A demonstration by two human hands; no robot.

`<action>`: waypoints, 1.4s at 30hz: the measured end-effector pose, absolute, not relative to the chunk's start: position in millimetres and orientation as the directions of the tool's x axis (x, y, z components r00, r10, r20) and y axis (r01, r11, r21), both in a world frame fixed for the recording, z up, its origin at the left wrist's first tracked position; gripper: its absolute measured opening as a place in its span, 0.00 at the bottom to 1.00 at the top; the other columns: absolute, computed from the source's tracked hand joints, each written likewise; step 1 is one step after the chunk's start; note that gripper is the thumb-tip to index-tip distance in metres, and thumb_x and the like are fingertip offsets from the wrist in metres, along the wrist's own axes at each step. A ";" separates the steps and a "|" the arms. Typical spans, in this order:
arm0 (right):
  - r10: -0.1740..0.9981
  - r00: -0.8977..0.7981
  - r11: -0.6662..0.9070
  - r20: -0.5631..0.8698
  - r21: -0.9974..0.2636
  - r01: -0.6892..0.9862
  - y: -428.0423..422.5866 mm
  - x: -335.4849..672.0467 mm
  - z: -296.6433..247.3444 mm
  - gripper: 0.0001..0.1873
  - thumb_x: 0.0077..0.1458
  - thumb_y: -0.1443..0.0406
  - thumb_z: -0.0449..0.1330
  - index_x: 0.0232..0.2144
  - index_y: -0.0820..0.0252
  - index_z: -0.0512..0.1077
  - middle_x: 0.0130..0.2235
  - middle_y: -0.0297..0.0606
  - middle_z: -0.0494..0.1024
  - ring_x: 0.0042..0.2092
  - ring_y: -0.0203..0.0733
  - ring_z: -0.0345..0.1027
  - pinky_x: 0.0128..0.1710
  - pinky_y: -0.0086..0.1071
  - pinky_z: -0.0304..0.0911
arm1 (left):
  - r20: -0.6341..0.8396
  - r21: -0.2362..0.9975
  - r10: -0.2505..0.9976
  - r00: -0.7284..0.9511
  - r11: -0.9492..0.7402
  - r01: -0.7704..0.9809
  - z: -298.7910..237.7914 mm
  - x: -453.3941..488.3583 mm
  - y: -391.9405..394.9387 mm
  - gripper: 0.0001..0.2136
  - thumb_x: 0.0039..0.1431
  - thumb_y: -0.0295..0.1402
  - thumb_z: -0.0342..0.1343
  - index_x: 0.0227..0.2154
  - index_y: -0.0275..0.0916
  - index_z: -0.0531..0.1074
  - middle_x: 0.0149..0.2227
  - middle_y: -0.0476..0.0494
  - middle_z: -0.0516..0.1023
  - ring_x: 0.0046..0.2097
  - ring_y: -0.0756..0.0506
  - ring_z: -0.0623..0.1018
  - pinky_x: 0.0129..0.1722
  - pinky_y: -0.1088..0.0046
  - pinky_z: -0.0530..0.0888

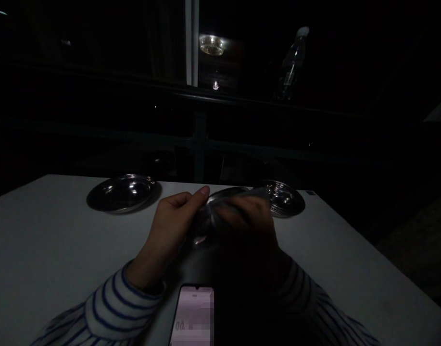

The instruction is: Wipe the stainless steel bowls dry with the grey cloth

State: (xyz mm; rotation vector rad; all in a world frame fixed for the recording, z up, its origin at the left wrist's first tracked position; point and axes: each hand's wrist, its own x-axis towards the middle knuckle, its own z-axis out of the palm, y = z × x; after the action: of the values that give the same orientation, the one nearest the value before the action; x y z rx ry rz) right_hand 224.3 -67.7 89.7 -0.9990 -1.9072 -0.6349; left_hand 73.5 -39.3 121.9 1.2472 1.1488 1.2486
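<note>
A shiny metal dish [201, 231] is tilted above the white table between my hands. My left hand [171, 218] is closed on its left rim, thumb pointing up along the edge. My right hand [254, 216], smeared by motion and partly in shadow, is curled over the dish's right side. A greyish, blurred edge shows by its knuckles, but what it is I cannot make out. Much of the dish lies hidden behind the hands. Both sleeves are striped.
On the white table [61, 245] another metal dish [122, 194] sits at the back left. Stacked metal dishes [287, 199] stand at the back right. A lit phone [194, 307] lies at the near edge. Beyond, a plastic bottle [292, 65] stands in the dark.
</note>
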 end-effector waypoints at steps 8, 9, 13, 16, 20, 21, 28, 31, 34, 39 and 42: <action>0.424 -0.377 0.541 0.824 0.103 0.834 -69.4 218.2 89.1 0.16 0.52 0.59 0.52 0.43 0.56 0.67 0.43 0.37 0.71 0.42 0.45 0.59 0.40 0.41 0.55 | 0.062 0.998 0.995 0.073 -0.064 0.026 117.0 78.7 -40.2 0.18 0.44 0.45 0.56 0.12 0.36 0.64 0.12 0.55 0.62 0.16 0.55 0.62 0.15 0.81 0.58; 0.427 -0.389 0.550 0.816 0.107 0.828 -69.5 217.8 88.4 0.16 0.52 0.59 0.52 0.43 0.55 0.67 0.43 0.36 0.71 0.43 0.45 0.59 0.40 0.41 0.54 | 0.052 0.998 0.996 0.075 -0.054 0.028 117.5 79.0 -40.7 0.18 0.45 0.45 0.56 0.12 0.36 0.64 0.12 0.55 0.62 0.16 0.55 0.62 0.15 0.81 0.58; 0.466 -0.204 0.524 0.861 -0.082 0.848 -59.2 231.9 88.8 0.13 0.54 0.65 0.49 0.40 0.59 0.68 0.41 0.40 0.70 0.42 0.43 0.60 0.41 0.38 0.58 | 0.012 1.000 0.999 0.034 -0.011 -0.028 121.9 77.7 -41.6 0.17 0.46 0.44 0.56 0.13 0.36 0.64 0.10 0.56 0.60 0.14 0.56 0.60 0.13 0.81 0.56; 0.492 -0.063 0.467 0.869 -0.202 0.861 -56.6 235.9 90.9 0.14 0.54 0.70 0.46 0.39 0.63 0.69 0.40 0.42 0.70 0.42 0.42 0.61 0.43 0.37 0.59 | -0.004 0.998 0.999 0.047 0.006 -0.058 123.0 77.7 -41.3 0.17 0.45 0.44 0.56 0.14 0.36 0.65 0.11 0.55 0.62 0.14 0.55 0.62 0.13 0.81 0.56; 0.482 -0.306 0.507 0.821 0.023 0.862 -69.2 219.7 90.2 0.15 0.53 0.63 0.50 0.42 0.58 0.67 0.43 0.39 0.71 0.43 0.46 0.60 0.41 0.41 0.56 | -0.011 0.999 0.993 0.114 0.017 -0.050 119.1 80.4 -41.3 0.18 0.45 0.45 0.56 0.13 0.36 0.64 0.12 0.55 0.63 0.15 0.56 0.62 0.15 0.82 0.57; 0.474 -0.372 0.531 0.798 0.078 0.844 -71.4 216.9 89.6 0.15 0.52 0.61 0.51 0.43 0.57 0.67 0.43 0.37 0.71 0.43 0.46 0.60 0.40 0.42 0.56 | -0.010 0.999 0.993 0.118 0.016 -0.046 118.0 80.6 -41.2 0.18 0.45 0.45 0.56 0.13 0.36 0.63 0.12 0.55 0.62 0.15 0.56 0.62 0.15 0.81 0.58; 0.510 -0.106 0.509 0.854 -0.200 0.837 -53.4 244.7 91.7 0.13 0.53 0.70 0.48 0.39 0.64 0.70 0.39 0.43 0.71 0.41 0.41 0.62 0.42 0.37 0.60 | -0.014 0.997 0.972 0.234 0.031 -0.068 119.5 72.1 -40.5 0.15 0.47 0.44 0.56 0.19 0.36 0.68 0.16 0.54 0.67 0.19 0.55 0.65 0.18 0.82 0.60; 0.532 -0.088 0.506 0.842 -0.233 0.831 -50.1 253.7 97.6 0.13 0.52 0.72 0.49 0.38 0.64 0.70 0.39 0.42 0.72 0.42 0.41 0.63 0.43 0.37 0.61 | -0.044 0.989 0.913 0.405 0.098 -0.115 122.6 68.2 -40.9 0.10 0.49 0.40 0.55 0.25 0.37 0.70 0.21 0.53 0.70 0.23 0.55 0.69 0.21 0.83 0.63; 0.534 -0.123 0.504 0.836 -0.199 0.841 -53.9 252.7 103.1 0.13 0.52 0.72 0.49 0.37 0.64 0.71 0.39 0.41 0.72 0.42 0.41 0.63 0.43 0.36 0.60 | -0.064 0.982 0.864 0.499 0.143 -0.122 123.8 66.5 -40.8 0.09 0.51 0.39 0.54 0.27 0.38 0.70 0.21 0.53 0.70 0.23 0.55 0.69 0.22 0.82 0.64; 0.513 -0.245 0.488 0.823 -0.045 0.872 -66.9 232.1 98.1 0.12 0.53 0.67 0.50 0.39 0.62 0.70 0.41 0.42 0.72 0.41 0.43 0.61 0.40 0.38 0.59 | -0.031 0.985 0.905 0.424 0.100 -0.141 122.7 70.7 -41.6 0.08 0.50 0.38 0.54 0.28 0.37 0.71 0.24 0.51 0.72 0.27 0.53 0.71 0.26 0.79 0.66; 0.448 -0.445 0.559 0.775 0.145 0.816 -71.5 219.1 88.5 0.14 0.53 0.61 0.50 0.41 0.56 0.68 0.43 0.37 0.72 0.42 0.45 0.60 0.38 0.40 0.56 | -0.042 0.983 0.947 0.320 0.096 -0.154 121.6 74.6 -43.3 0.11 0.48 0.40 0.55 0.21 0.36 0.69 0.19 0.53 0.70 0.22 0.53 0.69 0.22 0.80 0.64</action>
State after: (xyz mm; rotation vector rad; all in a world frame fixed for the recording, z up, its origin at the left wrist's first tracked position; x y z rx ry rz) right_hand 219.1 -71.5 88.5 -1.0098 -2.0925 -0.6735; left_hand 74.6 -43.3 121.6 1.1715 0.8866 0.9984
